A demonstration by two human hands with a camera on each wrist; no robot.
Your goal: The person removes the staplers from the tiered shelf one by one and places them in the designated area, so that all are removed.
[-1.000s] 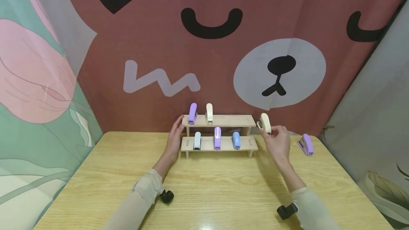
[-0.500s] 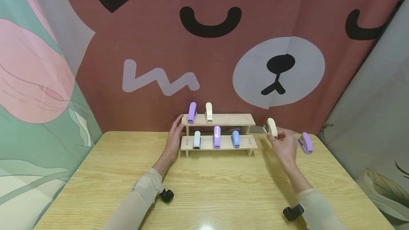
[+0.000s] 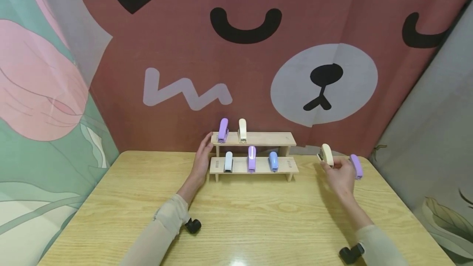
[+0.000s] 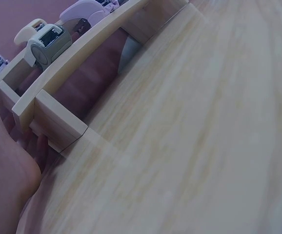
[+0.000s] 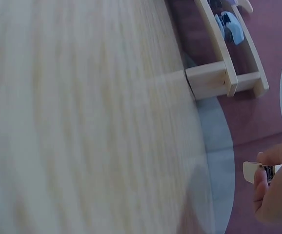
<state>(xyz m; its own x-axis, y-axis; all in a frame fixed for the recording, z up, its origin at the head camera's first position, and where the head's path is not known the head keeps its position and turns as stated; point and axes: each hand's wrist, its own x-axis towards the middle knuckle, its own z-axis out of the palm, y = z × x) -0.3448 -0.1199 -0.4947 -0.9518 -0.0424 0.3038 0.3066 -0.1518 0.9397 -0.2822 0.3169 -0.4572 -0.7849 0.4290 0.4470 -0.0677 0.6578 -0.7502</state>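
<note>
In the head view my right hand pinches a cream stapler, held upright above the right part of the table. The right wrist view shows the cream stapler between thumb and fingers, partly hidden. My left hand rests against the left end of a two-step wooden rack. On the upper step stand a purple stapler and another cream stapler. The lower step bears a pale blue stapler, a purple stapler and a blue stapler.
A further purple stapler stands on the table just beyond my right hand, partly covered by it. Behind the table hangs a curtain with a bear print, close to the rack's back.
My right hand has moved right with the cream stapler, away from the rack and toward the purple stapler on the table. The left hand has stayed at the rack's end.
</note>
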